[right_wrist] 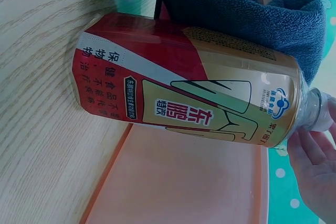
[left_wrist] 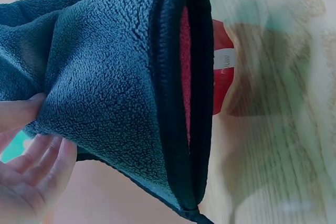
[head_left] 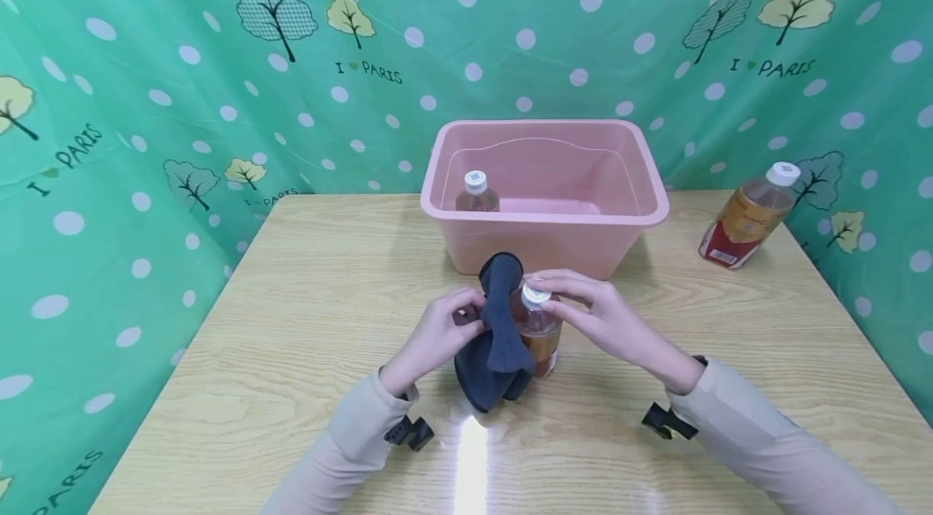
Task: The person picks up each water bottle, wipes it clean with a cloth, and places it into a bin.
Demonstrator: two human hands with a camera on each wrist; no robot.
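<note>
My left hand (head_left: 445,330) pinches a dark blue-grey terry cloth (head_left: 499,329), which hangs in folds against the left side of a drink bottle (head_left: 541,341). In the left wrist view the cloth (left_wrist: 110,72) fills the middle, with a dark edge band and a strip of red inside its fold. My right hand (head_left: 601,312) grips the bottle's white cap between thumb and fingers. The bottle stands upright on the table; its red and gold label (right_wrist: 184,87) shows in the right wrist view, with the cloth touching its side.
A pink bin (head_left: 547,244) stands behind the hands, with another white-capped bottle (head_left: 477,195) inside at its left end. Toward the table's right edge stands a third bottle (head_left: 751,215). A green polka-dot curtain (head_left: 437,13) hangs behind the wooden table (head_left: 291,353).
</note>
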